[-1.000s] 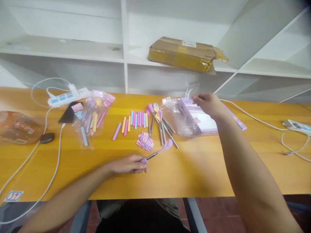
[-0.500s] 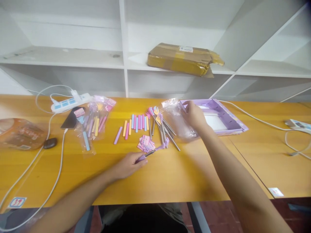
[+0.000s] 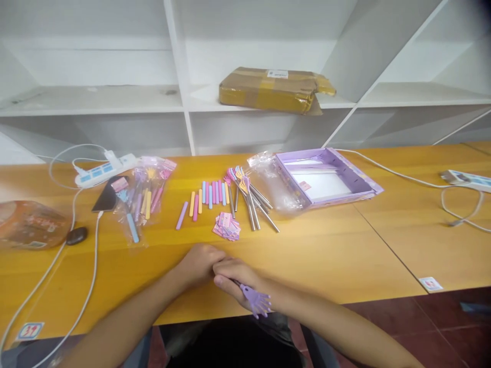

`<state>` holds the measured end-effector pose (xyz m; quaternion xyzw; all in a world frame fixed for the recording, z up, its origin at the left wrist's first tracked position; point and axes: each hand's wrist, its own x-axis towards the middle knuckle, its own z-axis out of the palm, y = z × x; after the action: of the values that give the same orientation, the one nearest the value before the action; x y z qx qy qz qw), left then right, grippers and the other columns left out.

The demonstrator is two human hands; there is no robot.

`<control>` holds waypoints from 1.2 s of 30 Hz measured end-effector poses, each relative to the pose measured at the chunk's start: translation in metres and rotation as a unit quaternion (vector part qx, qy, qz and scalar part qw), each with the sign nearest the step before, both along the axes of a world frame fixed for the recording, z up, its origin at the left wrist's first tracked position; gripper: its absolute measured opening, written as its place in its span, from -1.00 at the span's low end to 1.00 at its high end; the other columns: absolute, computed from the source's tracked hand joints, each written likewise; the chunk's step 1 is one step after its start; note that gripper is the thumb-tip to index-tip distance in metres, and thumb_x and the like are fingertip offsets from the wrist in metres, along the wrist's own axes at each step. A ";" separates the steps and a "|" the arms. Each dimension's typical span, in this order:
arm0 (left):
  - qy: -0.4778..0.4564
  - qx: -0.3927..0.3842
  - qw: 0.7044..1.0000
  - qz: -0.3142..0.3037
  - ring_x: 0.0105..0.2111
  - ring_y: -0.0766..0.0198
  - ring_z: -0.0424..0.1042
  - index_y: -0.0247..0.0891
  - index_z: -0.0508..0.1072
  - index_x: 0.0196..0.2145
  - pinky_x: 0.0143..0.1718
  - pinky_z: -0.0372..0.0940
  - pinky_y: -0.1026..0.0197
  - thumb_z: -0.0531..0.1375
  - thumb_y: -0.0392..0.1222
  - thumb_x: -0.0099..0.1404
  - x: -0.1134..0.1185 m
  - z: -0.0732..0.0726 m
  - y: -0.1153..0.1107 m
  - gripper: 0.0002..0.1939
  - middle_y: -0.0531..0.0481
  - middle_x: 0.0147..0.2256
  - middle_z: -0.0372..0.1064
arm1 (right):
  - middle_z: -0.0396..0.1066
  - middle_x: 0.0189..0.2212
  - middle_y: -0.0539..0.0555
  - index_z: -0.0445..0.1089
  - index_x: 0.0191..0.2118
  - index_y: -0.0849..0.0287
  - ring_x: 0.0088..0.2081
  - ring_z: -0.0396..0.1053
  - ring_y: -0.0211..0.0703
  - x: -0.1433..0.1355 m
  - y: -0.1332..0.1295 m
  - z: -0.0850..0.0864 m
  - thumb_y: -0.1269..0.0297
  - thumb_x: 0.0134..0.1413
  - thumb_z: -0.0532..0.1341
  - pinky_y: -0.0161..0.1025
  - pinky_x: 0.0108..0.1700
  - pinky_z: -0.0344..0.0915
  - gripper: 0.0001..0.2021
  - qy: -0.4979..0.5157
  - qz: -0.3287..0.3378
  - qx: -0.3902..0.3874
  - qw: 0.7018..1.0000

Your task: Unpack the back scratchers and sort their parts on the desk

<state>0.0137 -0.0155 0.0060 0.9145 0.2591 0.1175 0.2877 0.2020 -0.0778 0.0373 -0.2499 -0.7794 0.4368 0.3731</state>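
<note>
Near the table's front edge my left hand (image 3: 202,263) and my right hand (image 3: 238,278) meet, both closed around one back scratcher. Its purple hand-shaped head (image 3: 257,300) sticks out below my right hand, with a bit of metal rod showing; the handle is hidden in my left hand. Pink cards (image 3: 227,226) lie in a pile just beyond my hands. Farther back is a bunch of metal rods (image 3: 256,207) with coloured hand-shaped heads. Left of it, coloured handles (image 3: 213,193) stand in a row, with one purple handle (image 3: 181,215) apart.
A purple tray (image 3: 282,176) and clear plastic bags (image 3: 273,189) lie at the back right. Bagged scratchers (image 3: 148,197), a phone (image 3: 100,201), a power strip (image 3: 103,173) and cables are at left. A cardboard box (image 3: 264,89) sits on the shelf.
My right hand has left the tray and bags and closed on the scratcher beside my left hand. The scratcher's head now points toward me. A pink card shows in the tray.
</note>
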 end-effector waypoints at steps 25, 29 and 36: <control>-0.162 0.400 0.896 -0.102 -0.62 0.30 0.20 -0.19 0.30 -0.54 -0.56 0.02 0.16 0.18 -0.22 0.56 0.015 0.002 0.024 -0.55 0.08 -0.61 0.27 | 0.29 -0.54 -0.04 0.33 -0.37 0.11 -0.55 0.15 -0.22 0.007 -0.033 -0.017 0.21 0.63 0.01 -0.20 -0.48 0.00 -0.58 -0.138 -0.048 0.350 0.925; -0.162 0.410 0.892 -0.096 -0.62 0.30 0.22 -0.18 0.30 -0.55 -0.57 0.02 0.16 0.18 -0.21 0.57 0.016 0.003 0.024 -0.54 0.08 -0.61 0.27 | 0.29 -0.55 -0.04 0.31 -0.39 0.11 -0.58 0.12 -0.23 0.007 -0.035 -0.012 0.21 0.63 -0.02 -0.20 -0.49 0.01 -0.56 -0.120 -0.058 0.356 0.925; -0.161 0.419 0.890 -0.076 -0.63 0.29 0.21 -0.18 0.30 -0.57 -0.59 0.02 0.14 0.18 -0.20 0.56 0.013 0.004 0.026 -0.52 0.08 -0.63 0.27 | 0.22 -0.56 -0.06 0.29 -0.41 0.10 -0.58 0.08 -0.23 0.007 -0.040 -0.006 0.22 0.64 -0.05 -0.19 -0.49 -0.03 -0.53 -0.116 -0.051 0.350 0.928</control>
<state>0.0270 0.0101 0.0102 0.9355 0.0657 0.3388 -0.0761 0.2094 -0.1175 0.0313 -0.1915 -0.9067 0.0847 0.3660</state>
